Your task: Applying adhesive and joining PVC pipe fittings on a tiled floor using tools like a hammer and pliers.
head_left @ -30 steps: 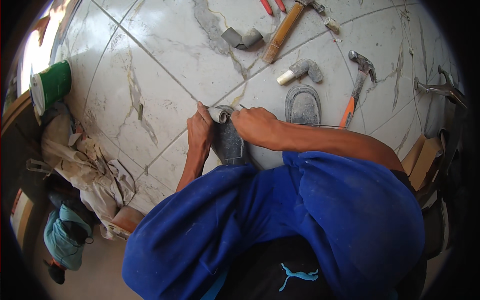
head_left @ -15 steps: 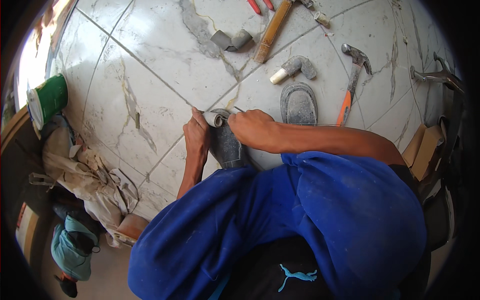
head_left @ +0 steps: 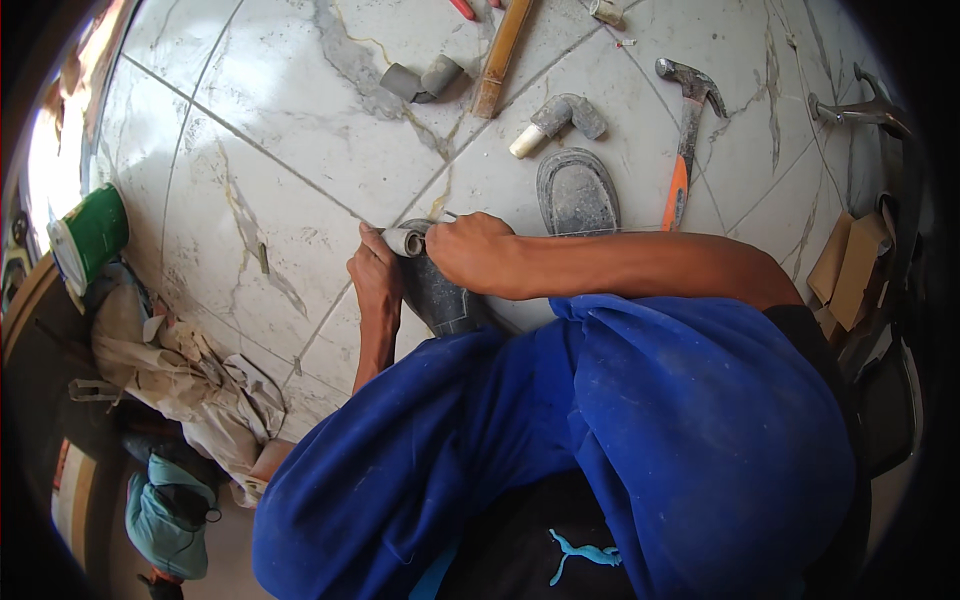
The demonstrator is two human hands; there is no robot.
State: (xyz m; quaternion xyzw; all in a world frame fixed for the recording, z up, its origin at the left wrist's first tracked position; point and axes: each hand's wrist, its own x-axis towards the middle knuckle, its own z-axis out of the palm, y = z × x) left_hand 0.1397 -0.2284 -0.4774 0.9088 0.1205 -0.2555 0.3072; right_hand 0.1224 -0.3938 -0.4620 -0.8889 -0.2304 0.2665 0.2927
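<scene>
My left hand (head_left: 376, 275) is closed around a short grey pipe fitting (head_left: 404, 241), its round open end facing my right hand. Against that opening, my right hand (head_left: 472, 256) is closed on a thin metal tool (head_left: 450, 214); a little of it sticks out above the knuckles, and its other end is hidden. Both hands work just above my dusty dark left shoe (head_left: 440, 295). Ahead on the tiles lie a grey elbow fitting (head_left: 578, 115) with a white pipe stub and a second grey elbow (head_left: 420, 82).
A claw hammer (head_left: 688, 130) with an orange grip lies beyond my right shoe (head_left: 578, 195). Farther off are a wooden handle (head_left: 503, 55), red handles (head_left: 463, 8) and another hammer (head_left: 865, 112). Cardboard (head_left: 852, 262) stands right; a green container (head_left: 95, 235) and beige cloth (head_left: 170, 365) sit left.
The view has shifted slightly, so floor objects appear a little higher and mostly farther left. Both hands keep their hold at the fitting, with little visible change in grip.
</scene>
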